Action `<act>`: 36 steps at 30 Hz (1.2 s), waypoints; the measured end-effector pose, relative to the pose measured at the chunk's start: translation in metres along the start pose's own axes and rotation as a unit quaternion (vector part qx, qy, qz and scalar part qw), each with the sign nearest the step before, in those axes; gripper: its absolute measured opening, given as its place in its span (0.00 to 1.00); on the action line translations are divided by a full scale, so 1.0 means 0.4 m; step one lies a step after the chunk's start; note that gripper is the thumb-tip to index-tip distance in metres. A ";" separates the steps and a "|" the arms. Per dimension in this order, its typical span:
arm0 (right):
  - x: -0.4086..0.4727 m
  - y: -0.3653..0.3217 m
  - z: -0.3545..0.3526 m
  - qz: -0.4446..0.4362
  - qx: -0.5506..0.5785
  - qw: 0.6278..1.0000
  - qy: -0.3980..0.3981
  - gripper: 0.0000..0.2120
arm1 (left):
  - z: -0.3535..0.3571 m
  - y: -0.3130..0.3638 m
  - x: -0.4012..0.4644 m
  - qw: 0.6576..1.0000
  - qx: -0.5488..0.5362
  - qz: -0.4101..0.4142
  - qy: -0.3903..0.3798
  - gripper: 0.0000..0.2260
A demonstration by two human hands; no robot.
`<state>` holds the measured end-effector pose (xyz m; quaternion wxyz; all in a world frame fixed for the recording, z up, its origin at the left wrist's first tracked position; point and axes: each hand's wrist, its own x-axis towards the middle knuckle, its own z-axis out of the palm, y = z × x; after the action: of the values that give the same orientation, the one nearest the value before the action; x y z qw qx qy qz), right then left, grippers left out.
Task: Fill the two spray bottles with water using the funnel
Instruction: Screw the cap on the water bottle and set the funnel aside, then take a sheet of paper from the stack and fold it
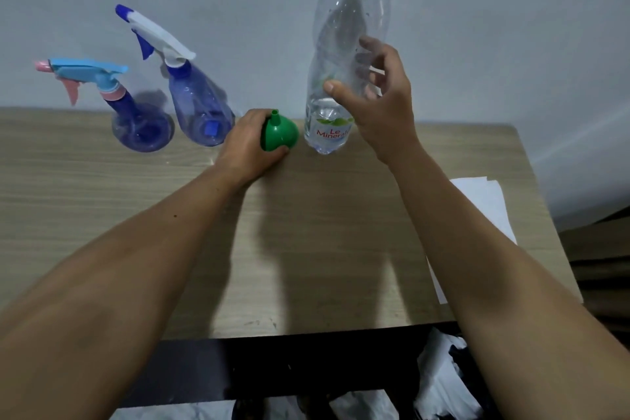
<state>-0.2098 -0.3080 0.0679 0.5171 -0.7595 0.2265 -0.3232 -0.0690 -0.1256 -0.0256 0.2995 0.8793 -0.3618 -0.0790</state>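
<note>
Green plastic marks the one funnel (279,131), which sits spout-up near the far edge of the desk (136,201), roughly at its middle. The left hand (247,147) wraps it from the left, fingers clenched around the wide bowl and thumb pressed under its near side.

Two spray bottles stand along the same far edge, left of the funnel. The nearer one, the blue-and-white spray bottle (196,102), is just beside the left hand's knuckles; the pink-and-blue spray bottle (136,116) stands further toward the far-left corner. Both have their trigger heads on and lean in the wide-angle view.

One tall clear water bottle (344,54) with a blue cap stands just right of the funnel, water only in its lower part. The right hand (378,95) is spread at its right side, thumb across the front and fingers curled behind; whether they actually touch the plastic is hard to tell, so it reads as loose rather than gripping.

White paper (484,201) lies at the desk's right edge.
</note>
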 end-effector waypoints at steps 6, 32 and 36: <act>-0.006 0.005 0.013 -0.008 0.001 1.000 0.000 0.36 | 0.028 -0.018 -0.009 0.999 -0.032 0.009 0.025 0.33; -0.083 -0.013 -0.014 0.073 0.030 0.997 0.020 0.43 | 0.066 -0.003 -0.164 0.989 -0.084 -0.053 0.112 0.42; -0.184 0.018 -0.080 0.091 0.010 0.994 0.065 0.35 | 0.098 0.032 -0.210 0.992 -0.101 0.030 0.074 0.35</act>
<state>-0.2837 -0.2809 0.0505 0.5360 -0.7078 0.3248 -0.3259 -0.1516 -0.0938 -0.0563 0.4151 0.8368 -0.3546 -0.0411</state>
